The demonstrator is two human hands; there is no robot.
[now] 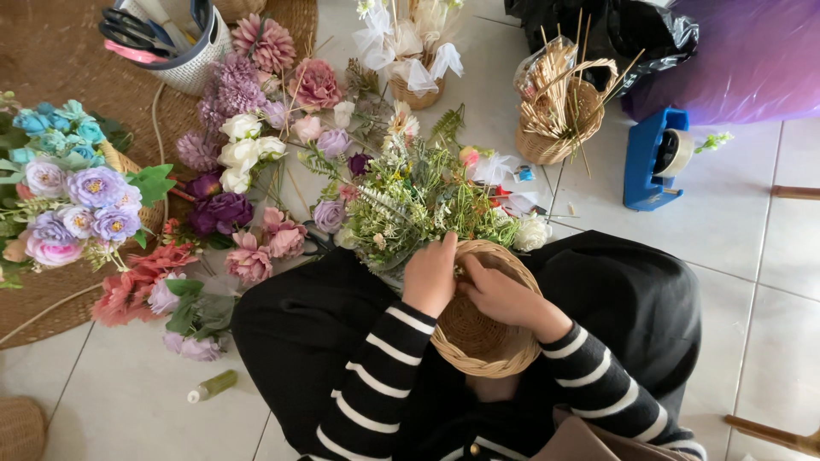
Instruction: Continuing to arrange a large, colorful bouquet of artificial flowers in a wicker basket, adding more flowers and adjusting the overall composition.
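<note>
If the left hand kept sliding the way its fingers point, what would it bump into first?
The left hand points up the picture, away from the person, at the rim of the woven basket. Straight ahead, it would likely meet the bunch of green sprigs and small flowers first, though depth is hard to judge.

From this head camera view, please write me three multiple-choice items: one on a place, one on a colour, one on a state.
1. Where is the blue tape dispenser?
A. On the tiled floor, at the upper right
B. Inside the woven basket
C. On the round mat

2. What colour are the stripes on the black sleeves?
A. Red
B. White
C. Yellow

3. What are the two hands doing?
A. Both lie flat on the floor
B. Both are at the rim of the woven basket
C. Both hold scissors

Answers:
1 A, it stands on bare tiles beside the basket of sticks.
2 B, thin white bands cross both sleeves.
3 B, the left hand and right hand meet at the basket's far rim.
</note>
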